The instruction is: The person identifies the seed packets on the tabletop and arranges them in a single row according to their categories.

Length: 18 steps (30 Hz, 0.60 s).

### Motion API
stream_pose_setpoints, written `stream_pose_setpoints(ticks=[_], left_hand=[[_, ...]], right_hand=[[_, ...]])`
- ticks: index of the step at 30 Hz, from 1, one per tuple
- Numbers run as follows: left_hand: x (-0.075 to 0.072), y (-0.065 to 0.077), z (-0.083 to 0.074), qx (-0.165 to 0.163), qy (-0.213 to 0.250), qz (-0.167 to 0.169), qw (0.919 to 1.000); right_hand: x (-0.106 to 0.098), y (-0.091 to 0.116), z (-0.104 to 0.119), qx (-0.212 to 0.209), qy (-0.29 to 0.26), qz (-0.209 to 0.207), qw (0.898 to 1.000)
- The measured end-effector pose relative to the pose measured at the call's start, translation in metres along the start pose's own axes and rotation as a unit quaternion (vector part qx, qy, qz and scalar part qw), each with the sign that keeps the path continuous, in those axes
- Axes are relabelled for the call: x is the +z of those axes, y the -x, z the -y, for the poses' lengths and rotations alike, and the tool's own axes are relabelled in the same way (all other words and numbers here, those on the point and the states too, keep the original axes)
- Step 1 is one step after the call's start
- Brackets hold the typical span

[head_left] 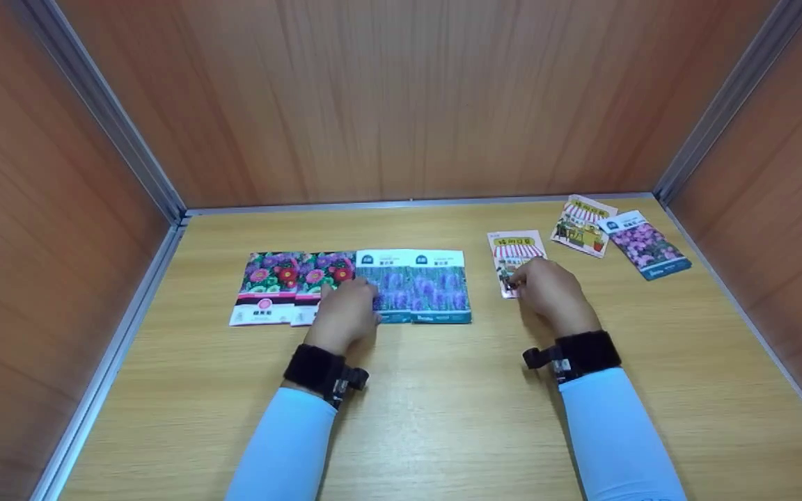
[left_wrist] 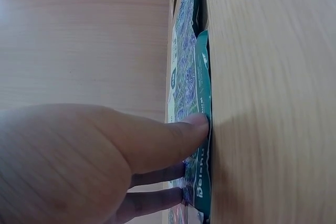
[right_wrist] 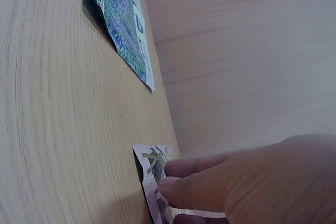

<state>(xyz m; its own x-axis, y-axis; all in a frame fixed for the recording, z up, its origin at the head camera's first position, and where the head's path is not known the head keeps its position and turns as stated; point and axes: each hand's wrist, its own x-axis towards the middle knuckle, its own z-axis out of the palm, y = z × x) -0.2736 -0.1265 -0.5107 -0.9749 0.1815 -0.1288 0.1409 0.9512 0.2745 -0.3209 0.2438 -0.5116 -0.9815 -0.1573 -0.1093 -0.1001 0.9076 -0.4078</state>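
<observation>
My left hand (head_left: 347,313) rests on a lavender-pictured seed packet (head_left: 392,285), thumb at its green lower edge and fingers on its face. To the right, overlapping it, lies a matching lavender seed packet (head_left: 439,285). On the left are two overlapping seed packets with red and pink flowers, the outer one (head_left: 265,289) fully in sight and the inner one (head_left: 307,299) partly under my hand. My right hand (head_left: 553,292) touches a pale seed packet with a striped-awning picture (head_left: 512,243), fingertips on its printed face; the packet lies on the table.
At the back right, another striped-awning packet (head_left: 582,226) lies askew, its corner meeting a purple-flower packet (head_left: 645,245). Wood-grain panels (head_left: 408,104) enclose the table (head_left: 443,417) at the back and sides, with metal strips along the edges.
</observation>
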Motion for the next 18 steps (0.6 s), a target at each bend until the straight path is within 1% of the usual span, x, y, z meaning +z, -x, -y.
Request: stream_pose_setpoints(ticks=[2, 5, 8, 14, 18], left_hand=[[0.0, 0.001, 0.0, 0.003, -0.002, -0.004, 1.0], [-0.001, 0.002, 0.0, 0.002, 0.002, -0.003, 1.0], [0.0, 0.001, 0.0, 0.001, 0.003, -0.001, 1.0], [0.0, 0.0, 0.001, -0.002, 0.002, 0.002, 1.0], [0.001, 0.0, 0.001, -0.005, 0.003, 0.002, 1.0]], right_hand=[[0.001, -0.002, -0.002, -0.015, 0.015, -0.016, 1.0], [0.003, -0.004, -0.007, -0.003, 0.026, -0.016, 1.0], [0.004, -0.005, -0.01, 0.011, 0.031, 0.006, 0.999], [0.004, -0.003, -0.012, -0.001, 0.034, 0.03, 0.999], [0.001, -0.002, -0.01, 0.014, 0.024, 0.045, 0.999]])
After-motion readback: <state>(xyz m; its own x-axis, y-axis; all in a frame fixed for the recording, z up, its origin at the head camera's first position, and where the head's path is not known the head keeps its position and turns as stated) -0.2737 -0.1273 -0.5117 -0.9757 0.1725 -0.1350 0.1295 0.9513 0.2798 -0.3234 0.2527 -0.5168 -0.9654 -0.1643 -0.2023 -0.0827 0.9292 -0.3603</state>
